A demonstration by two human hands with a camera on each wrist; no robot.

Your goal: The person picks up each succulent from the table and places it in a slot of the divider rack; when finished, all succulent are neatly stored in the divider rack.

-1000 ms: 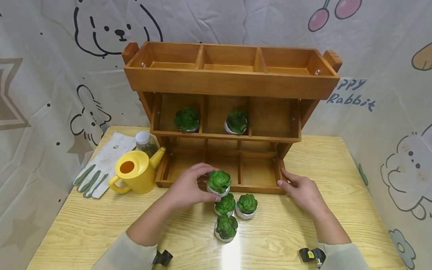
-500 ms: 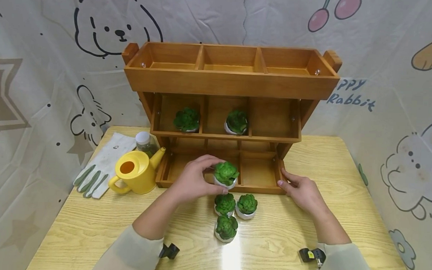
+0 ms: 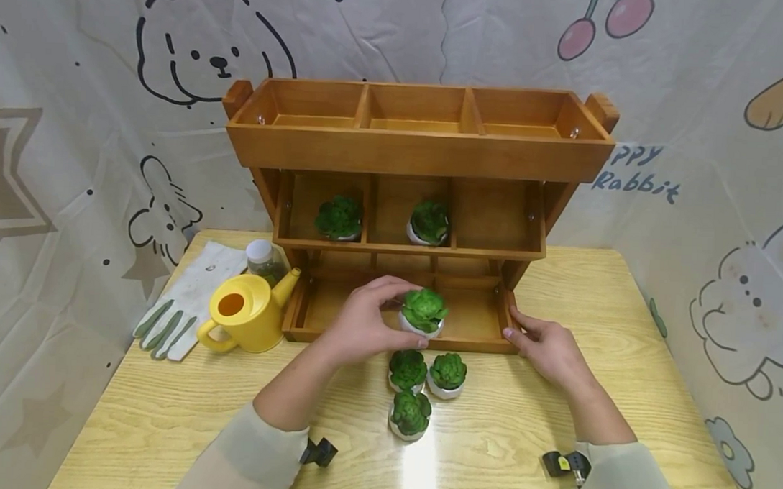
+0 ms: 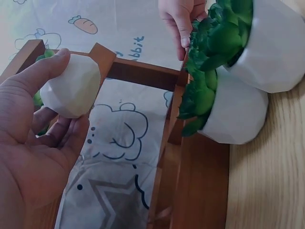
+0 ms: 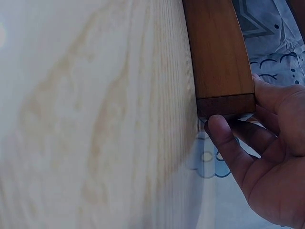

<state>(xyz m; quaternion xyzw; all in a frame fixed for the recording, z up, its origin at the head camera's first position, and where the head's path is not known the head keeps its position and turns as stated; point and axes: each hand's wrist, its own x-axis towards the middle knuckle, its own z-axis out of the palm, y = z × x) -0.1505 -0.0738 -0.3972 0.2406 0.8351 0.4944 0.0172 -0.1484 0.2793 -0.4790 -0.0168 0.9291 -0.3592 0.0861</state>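
The left hand pinches a small green succulent in a white pot, held over the front edge of the shelf's bottom tier. In the left wrist view, thumb and fingers grip the white pot. At the bottom tier's right front corner, the right hand holds the wooden shelf; the right wrist view has its thumb and fingers around the corner. Three more potted succulents stand on the table just in front: one at left, one at right, one nearer.
Two potted succulents sit in the middle tier's left and centre compartments. Left of the shelf are a yellow watering can, a lidded jar and white-and-green gloves. A patterned cloth hangs behind.
The left hand has carried its potted succulent to the right and slightly toward the shelf, from above the table plants to the bottom tier's front edge. The right hand has stayed at the corner.
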